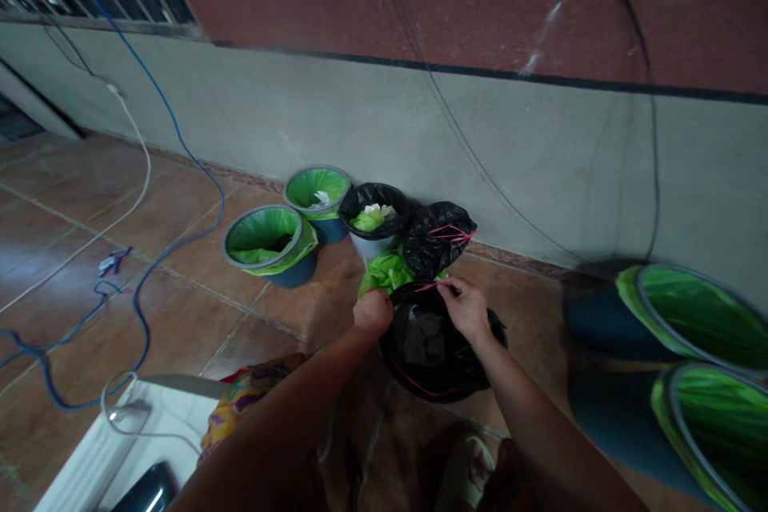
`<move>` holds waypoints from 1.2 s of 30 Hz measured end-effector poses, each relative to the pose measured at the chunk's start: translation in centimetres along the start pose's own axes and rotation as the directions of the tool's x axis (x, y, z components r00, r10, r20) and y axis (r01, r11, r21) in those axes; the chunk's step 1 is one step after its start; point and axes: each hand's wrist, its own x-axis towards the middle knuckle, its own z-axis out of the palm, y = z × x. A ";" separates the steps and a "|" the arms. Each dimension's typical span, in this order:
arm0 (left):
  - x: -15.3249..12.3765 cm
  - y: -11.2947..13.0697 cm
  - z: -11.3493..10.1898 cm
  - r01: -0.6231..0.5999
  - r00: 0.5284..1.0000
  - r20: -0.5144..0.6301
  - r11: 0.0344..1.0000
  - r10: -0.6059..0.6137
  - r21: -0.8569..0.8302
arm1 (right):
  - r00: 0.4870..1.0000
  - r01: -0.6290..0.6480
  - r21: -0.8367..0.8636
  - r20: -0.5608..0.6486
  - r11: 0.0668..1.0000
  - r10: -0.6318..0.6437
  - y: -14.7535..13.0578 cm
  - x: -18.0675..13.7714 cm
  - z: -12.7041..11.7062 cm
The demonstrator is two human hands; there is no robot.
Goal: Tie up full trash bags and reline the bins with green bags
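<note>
A black rubbish bag [441, 348] with a red drawstring stands open on the tiled floor in front of me. My left hand [373, 312] is closed on the bag's left rim. My right hand [466, 306] pinches the red drawstring [427, 286] at the bag's top edge. Crumpled grey waste shows inside the bag. A bright green bag [387, 272] lies just behind my left hand. Behind it a second black bag [437, 240] sits tied with red string.
Two green-lined bins [270, 244] [318, 196] and a black-lined bin [375, 216] stand by the wall. Two more green-lined bins [702, 320] lie at the right. Blue and white cables [141, 288] trail over the floor at left. A white object [120, 448] sits at the bottom left.
</note>
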 end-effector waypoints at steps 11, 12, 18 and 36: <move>-0.2 0.6 0.5 -0.050 0.998 0.044 0.999 0.050 -0.009 | 0.992 0.039 -0.231 0.127 0.972 -0.010 -4.2 -0.2 -2.0; -0.2 0.7 0.5 -0.056 0.997 0.044 0.998 0.057 -0.011 | 0.992 0.030 -0.261 0.130 0.965 0.004 -4.5 -0.2 -2.3; -0.6 0.9 0.3 -0.070 0.995 0.069 0.997 0.071 -0.024 | 0.968 -0.091 0.206 0.247 0.974 0.038 -4.8 0.2 -3.4; -0.8 0.7 0.4 -0.107 0.989 0.102 0.994 0.105 0.014 | 0.775 -0.168 0.263 0.631 0.950 -0.038 -5.7 -2.8 -4.5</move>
